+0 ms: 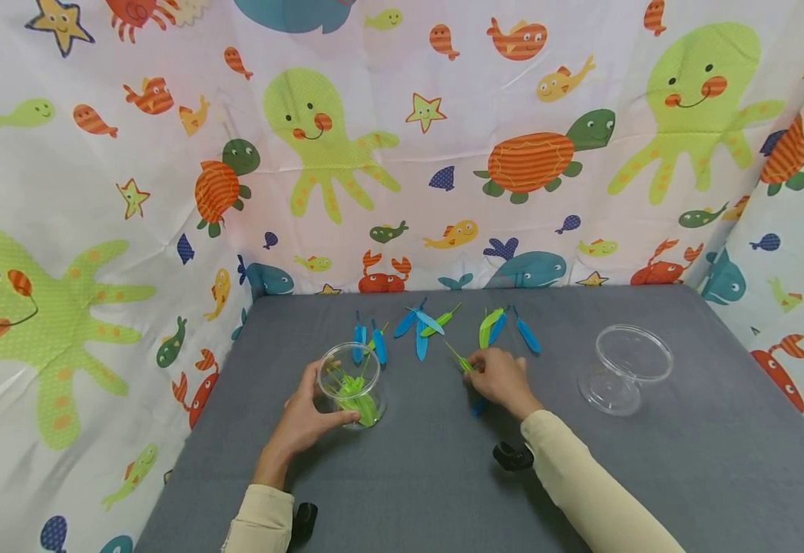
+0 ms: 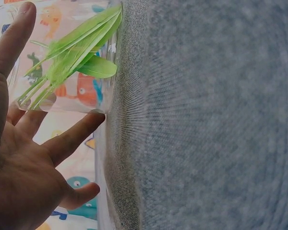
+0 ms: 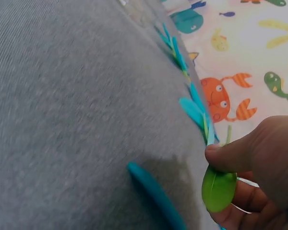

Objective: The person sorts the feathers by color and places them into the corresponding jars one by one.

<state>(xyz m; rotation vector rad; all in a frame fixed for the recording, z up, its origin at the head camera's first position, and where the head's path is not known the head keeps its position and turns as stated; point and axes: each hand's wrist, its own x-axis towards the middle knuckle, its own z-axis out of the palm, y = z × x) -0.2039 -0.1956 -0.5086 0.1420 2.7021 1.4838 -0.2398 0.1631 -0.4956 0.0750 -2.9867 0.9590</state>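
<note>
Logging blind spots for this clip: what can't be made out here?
- Head view: the right hand covers most of the green feather it pinches.
- Left wrist view: green feathers in the clear cup overlap, so they can't be counted.
- Right wrist view: the blue feather is blurred.

a grey cloth-covered table (image 1: pixel 685 476) stands enclosed by a white sea-creature-printed curtain (image 1: pixel 132 230) under even light.

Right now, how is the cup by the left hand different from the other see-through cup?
The left hand holds the clear cup, which has green feathers inside; the other clear container sits alone to the right and looks empty. The held cup looks narrower, the other wider-rimmed. Both are see-through and stand on the grey table.
</note>
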